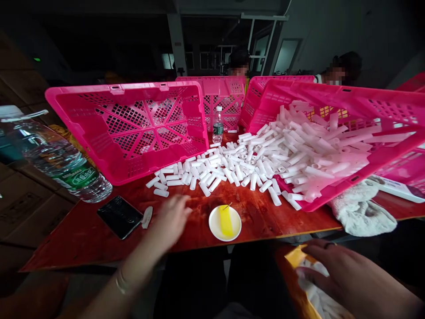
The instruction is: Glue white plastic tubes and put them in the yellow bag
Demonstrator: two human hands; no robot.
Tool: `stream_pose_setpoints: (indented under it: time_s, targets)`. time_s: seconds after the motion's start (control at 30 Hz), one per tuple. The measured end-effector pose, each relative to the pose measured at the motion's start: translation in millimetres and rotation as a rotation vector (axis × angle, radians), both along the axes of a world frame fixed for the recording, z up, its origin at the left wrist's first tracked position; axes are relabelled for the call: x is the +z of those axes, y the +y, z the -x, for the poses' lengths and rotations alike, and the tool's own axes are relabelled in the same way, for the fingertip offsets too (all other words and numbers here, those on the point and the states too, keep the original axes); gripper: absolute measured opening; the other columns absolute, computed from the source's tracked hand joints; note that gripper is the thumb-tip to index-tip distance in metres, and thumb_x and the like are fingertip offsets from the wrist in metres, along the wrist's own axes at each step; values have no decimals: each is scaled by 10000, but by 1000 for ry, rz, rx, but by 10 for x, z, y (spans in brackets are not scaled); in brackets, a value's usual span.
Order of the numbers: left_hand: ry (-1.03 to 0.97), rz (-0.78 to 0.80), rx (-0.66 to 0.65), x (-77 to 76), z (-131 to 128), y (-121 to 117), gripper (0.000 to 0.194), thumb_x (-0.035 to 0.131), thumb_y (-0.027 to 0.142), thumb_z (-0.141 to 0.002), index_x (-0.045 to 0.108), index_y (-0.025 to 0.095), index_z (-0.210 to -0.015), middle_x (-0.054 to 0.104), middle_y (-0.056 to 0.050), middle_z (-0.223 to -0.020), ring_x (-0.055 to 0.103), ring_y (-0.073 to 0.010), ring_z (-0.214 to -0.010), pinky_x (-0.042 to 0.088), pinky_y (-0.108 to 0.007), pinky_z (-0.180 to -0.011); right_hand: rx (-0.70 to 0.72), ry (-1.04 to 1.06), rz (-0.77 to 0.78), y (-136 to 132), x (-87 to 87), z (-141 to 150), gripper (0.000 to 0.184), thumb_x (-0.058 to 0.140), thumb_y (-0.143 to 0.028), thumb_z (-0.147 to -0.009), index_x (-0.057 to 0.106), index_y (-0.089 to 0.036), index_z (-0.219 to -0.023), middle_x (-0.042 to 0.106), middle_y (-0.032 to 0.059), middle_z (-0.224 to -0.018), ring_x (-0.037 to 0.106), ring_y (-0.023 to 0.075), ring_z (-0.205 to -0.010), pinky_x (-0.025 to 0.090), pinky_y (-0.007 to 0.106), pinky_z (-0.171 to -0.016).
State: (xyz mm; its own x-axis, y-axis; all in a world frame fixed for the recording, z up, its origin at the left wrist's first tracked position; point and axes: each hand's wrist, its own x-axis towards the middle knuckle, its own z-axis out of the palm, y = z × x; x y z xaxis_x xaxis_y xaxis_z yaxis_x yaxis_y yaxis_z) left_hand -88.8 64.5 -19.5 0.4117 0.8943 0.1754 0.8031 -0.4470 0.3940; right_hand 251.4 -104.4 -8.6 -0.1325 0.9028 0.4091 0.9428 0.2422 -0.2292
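Note:
My left hand (171, 219) reaches over the red table (262, 217), just short of a heap of white plastic tubes (239, 166); its fingers are blurred by motion. My right hand (335, 268) is low at the near right, resting palm down on white tubes (318, 297) in an orange container (294, 257) below the table edge, with its fingers bent over them. Many more tubes spill from a tilted pink crate (381, 150) on the right.
An empty pink crate (129, 128) leans at the left, with more pink crates behind. A white dish with a yellow piece (225, 223), a phone (119, 216), water bottles (63, 164) (218, 125) and a white cloth (361, 212) lie about. Two people sit across.

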Motion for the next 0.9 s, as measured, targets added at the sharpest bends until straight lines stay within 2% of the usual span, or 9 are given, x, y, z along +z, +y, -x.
stream_pose_setpoints:
  time_s: [0.07,0.17,0.3,0.4,0.53,0.63,0.7,0.8,0.9]
  targets:
    - [170,-56,156,-145,344,490,352,403,174,-864,572,132,-1170,530,-165,-1236,472,-325,-1188,360,-476,-1039,69,-42,16,251,-25,-88,326,456,-463,-924,684,-237,-865,705,100,-875,671,231,-693,510,330,-597]
    - [220,-3,139,-251,628,939,334,486,128,-765,639,110,-1062,586,-154,-1127,539,-309,-1105,404,-430,-1009,185,6,154,1017,-50,170,227,441,-184,-932,666,-201,-960,681,87,-955,661,194,-814,526,308,-750]
    - [251,61,88,-213,570,934,216,559,158,-707,688,134,-878,622,-118,-974,605,-283,-955,469,-390,-915,241,-43,144,2122,-190,728,410,449,20,-811,625,-134,-1147,621,133,-1151,596,217,-1049,465,330,-937]
    - [255,59,62,-163,464,688,187,585,208,-714,672,190,-879,615,-91,-1031,578,-288,-1012,442,-407,-936,278,-61,160,2502,-312,897,310,490,-42,-842,658,-141,-1082,614,139,-1175,570,261,-1090,435,395,-973]
    - [101,102,42,-156,520,269,210,429,329,-871,560,214,-987,631,-64,-1001,599,-255,-960,474,-384,-856,277,-49,174,2276,-337,641,315,525,-97,-846,601,-94,-1152,617,171,-1185,590,278,-1065,445,423,-969]
    - [-7,136,51,-212,639,7,256,366,387,-902,529,217,-1004,647,-61,-978,590,-265,-1042,478,-377,-882,217,62,194,1751,-282,311,336,460,-199,-923,537,-84,-1229,673,165,-1066,658,250,-925,530,402,-849]
    - [-54,142,71,-265,650,-112,296,371,392,-892,534,217,-1067,644,-74,-1088,537,-279,-1165,449,-394,-959,255,249,228,1382,-258,178,316,418,-270,-962,569,-145,-1209,674,140,-1108,659,229,-971,537,372,-863]
    - [-152,207,101,-324,473,-219,357,381,400,-884,518,199,-1145,626,-98,-1188,547,-274,-1171,446,-405,-987,399,401,293,1031,-297,194,340,377,-274,-981,569,-203,-1253,664,113,-1147,643,204,-1027,531,345,-898]
    - [-236,266,63,-333,150,-274,309,387,387,-900,522,200,-1107,649,-105,-1130,605,-256,-1078,490,-397,-935,420,420,171,1024,-421,362,384,405,-253,-969,499,-213,-1339,644,123,-1172,622,220,-1063,528,386,-921]
